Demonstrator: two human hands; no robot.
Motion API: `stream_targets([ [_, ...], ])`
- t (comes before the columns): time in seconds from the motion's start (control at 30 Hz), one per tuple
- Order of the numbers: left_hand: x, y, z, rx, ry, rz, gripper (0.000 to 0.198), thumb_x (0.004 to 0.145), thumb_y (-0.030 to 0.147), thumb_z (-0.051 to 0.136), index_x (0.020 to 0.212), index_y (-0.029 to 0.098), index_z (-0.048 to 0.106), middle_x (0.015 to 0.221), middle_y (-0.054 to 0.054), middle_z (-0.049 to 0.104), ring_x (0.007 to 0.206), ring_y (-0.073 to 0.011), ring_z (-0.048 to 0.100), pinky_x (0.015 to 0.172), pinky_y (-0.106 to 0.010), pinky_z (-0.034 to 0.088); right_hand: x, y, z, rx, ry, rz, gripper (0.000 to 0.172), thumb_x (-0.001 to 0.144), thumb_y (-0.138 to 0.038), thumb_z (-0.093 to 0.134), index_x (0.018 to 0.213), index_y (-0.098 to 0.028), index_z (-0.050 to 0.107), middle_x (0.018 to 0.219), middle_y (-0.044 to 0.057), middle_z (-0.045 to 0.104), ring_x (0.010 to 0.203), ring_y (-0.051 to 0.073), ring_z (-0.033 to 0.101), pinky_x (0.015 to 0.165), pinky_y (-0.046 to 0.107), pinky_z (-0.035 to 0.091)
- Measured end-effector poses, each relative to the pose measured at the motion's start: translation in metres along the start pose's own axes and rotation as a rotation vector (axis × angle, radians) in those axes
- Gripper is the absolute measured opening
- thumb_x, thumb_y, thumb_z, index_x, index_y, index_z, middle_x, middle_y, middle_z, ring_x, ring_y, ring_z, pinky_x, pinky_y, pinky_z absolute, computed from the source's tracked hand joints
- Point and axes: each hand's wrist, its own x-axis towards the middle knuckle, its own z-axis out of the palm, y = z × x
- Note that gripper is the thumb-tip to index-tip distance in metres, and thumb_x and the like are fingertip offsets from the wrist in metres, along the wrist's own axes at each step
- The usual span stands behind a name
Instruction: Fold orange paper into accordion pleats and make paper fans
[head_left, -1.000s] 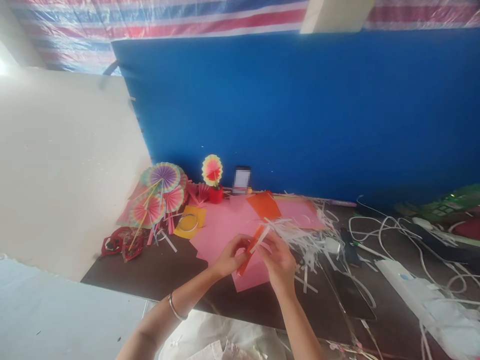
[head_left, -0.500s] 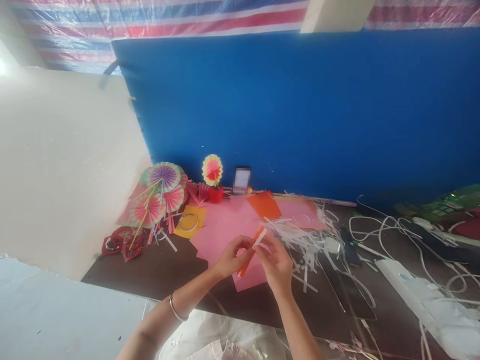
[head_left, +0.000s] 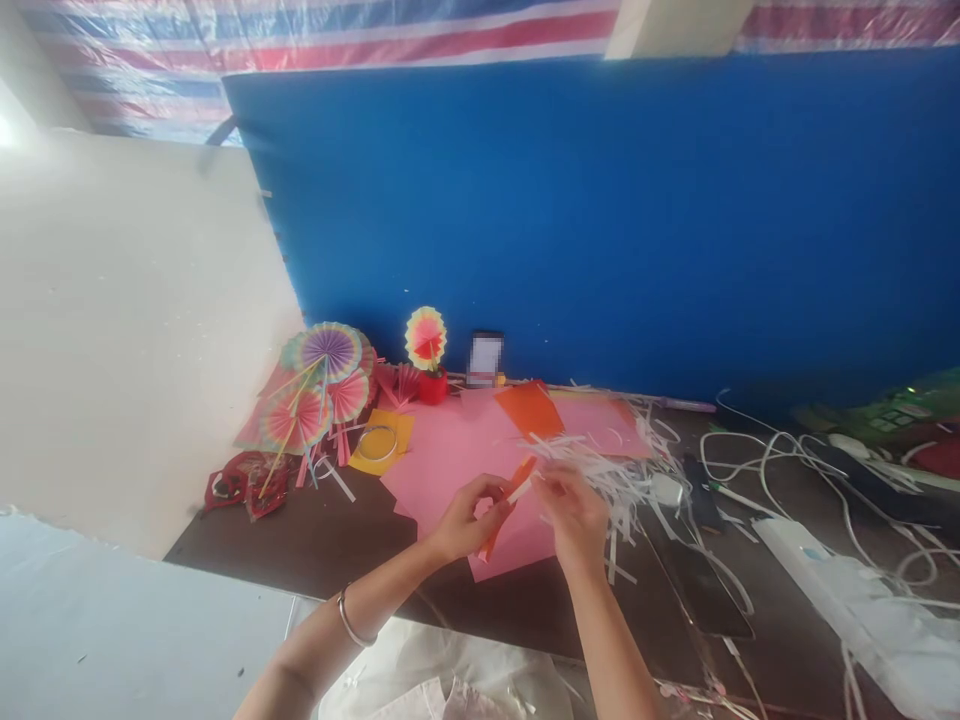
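My left hand is closed around a narrow folded strip of orange paper, held at a slant above pink paper sheets. A thin white paper strip runs from the orange strip across to the fingertips of my right hand, which pinch its end. Whether the white strip is still stuck to the orange paper at its lower end I cannot tell. Close to my right hand lies a heap of loose white paper strips. A flat orange sheet rests on the pink paper behind my hands.
Pleated paper fans and a red pot with a paper flower stand at the back left. A ring lies on a yellow sheet. To the right are a dark phone, white cables and a power strip. A blue panel rises behind.
My right hand has moved right, away from the orange strip, drawing the end of the white strip with it. My left hand has stayed almost in place.
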Motion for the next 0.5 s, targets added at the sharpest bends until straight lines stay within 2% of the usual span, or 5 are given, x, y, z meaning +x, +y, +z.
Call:
stream_targets([
  [0.13, -0.002, 0.0, 0.001, -0.019, -0.012, 0.014, 0.024, 0.083, 0.032, 0.052, 0.102, 0.016, 0.056, 0.085, -0.004, 0.057, 0.079, -0.0136, 0.054, 0.08, -0.03, 0.043, 0.002, 0.006, 0.001, 0.114, -0.004, 0.067, 0.005, 0.069, -0.023, 0.07, 0.071, -0.023, 0.066, 0.088, 0.002, 0.056, 0.086, 0.017, 0.055, 0.073, 0.03, 0.047],
  [0.3, -0.005, -0.001, 0.0, -0.037, -0.026, -0.013, 0.044, 0.082, 0.029, 0.053, 0.123, 0.017, 0.044, 0.077, -0.001, 0.056, 0.075, -0.0134, 0.055, 0.078, -0.03, 0.044, 0.002, 0.01, 0.002, 0.176, -0.011, 0.137, 0.008, 0.067, -0.025, 0.072, 0.072, -0.023, 0.066, 0.096, 0.004, 0.058, 0.099, 0.021, 0.054, 0.085, 0.037, 0.046],
  [0.5, -0.007, 0.004, 0.0, 0.057, -0.028, -0.057, 0.035, 0.083, 0.03, 0.052, 0.115, 0.018, 0.056, 0.083, -0.003, 0.06, 0.081, -0.0156, 0.056, 0.082, -0.032, 0.043, 0.002, 0.014, 0.001, 0.184, -0.013, 0.161, 0.008, 0.068, -0.025, 0.072, 0.074, -0.022, 0.067, 0.101, 0.004, 0.059, 0.103, 0.021, 0.054, 0.086, 0.037, 0.046],
])
